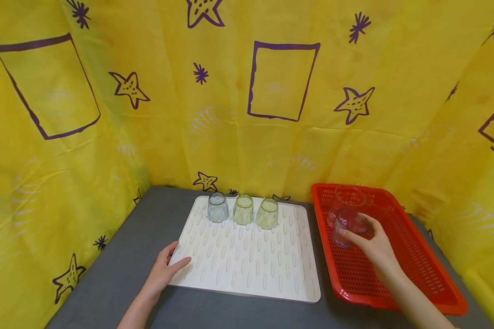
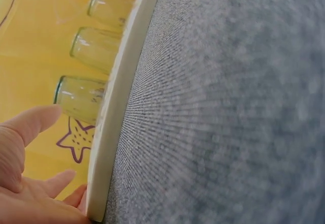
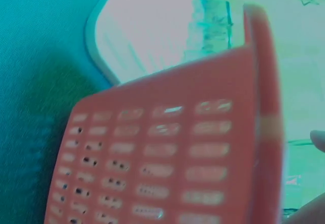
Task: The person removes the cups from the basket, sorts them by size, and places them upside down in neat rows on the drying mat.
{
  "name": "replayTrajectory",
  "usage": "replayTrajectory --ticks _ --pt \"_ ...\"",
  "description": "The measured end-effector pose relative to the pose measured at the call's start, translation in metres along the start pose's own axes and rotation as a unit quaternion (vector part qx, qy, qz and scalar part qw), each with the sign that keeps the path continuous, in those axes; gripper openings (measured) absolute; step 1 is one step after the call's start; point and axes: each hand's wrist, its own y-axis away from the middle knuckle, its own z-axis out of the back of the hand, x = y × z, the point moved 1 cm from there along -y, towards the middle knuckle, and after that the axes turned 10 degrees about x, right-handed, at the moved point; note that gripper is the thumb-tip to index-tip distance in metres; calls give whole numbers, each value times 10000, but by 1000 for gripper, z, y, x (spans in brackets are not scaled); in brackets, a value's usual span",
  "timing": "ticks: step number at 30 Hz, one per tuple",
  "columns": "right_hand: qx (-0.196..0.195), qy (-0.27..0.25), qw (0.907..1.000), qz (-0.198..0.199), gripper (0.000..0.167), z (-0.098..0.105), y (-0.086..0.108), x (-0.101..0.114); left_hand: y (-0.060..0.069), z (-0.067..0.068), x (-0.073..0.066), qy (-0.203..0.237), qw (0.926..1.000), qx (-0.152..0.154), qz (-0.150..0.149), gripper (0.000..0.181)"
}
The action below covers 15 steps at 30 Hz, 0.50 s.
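Observation:
My right hand (image 1: 376,242) grips a see-through drinking glass (image 1: 346,228) with a faint purplish tint, thumb on its near side, inside the red basket (image 1: 333,274). Just behind it, another clear glass (image 1: 350,194) shows in the basket. My left hand (image 1: 164,269) touches the left edge of the white ribbed tray (image 1: 247,269), its thumb stretched over the near left corner. Along the tray's back edge stand a bluish glass (image 1: 218,208) and two yellow-green glasses, one in the middle (image 1: 243,210) and one on the right (image 1: 267,214). In the right wrist view the basket wall hides most of the held glass.
The slotted basket stands on the grey table (image 1: 156,214) at the right of the tray, with a narrow gap between them. A yellow cloth (image 1: 230,151) with purple drawings hangs behind and on both sides.

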Motion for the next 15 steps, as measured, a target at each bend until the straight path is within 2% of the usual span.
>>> replayTrajectory --ticks 8,11,15 --pt "-7 -228 9995 236 92 -10 11 18 6 -2 -12 -23 10000 -80 -3 78" --pt "63 -353 9987 365 90 -17 13 23 10 -6 -20 -74 9998 -93 -131 76" --pt "145 -506 9973 510 88 -27 15 27 15 -14 -31 -31 9990 -9 -446 71"
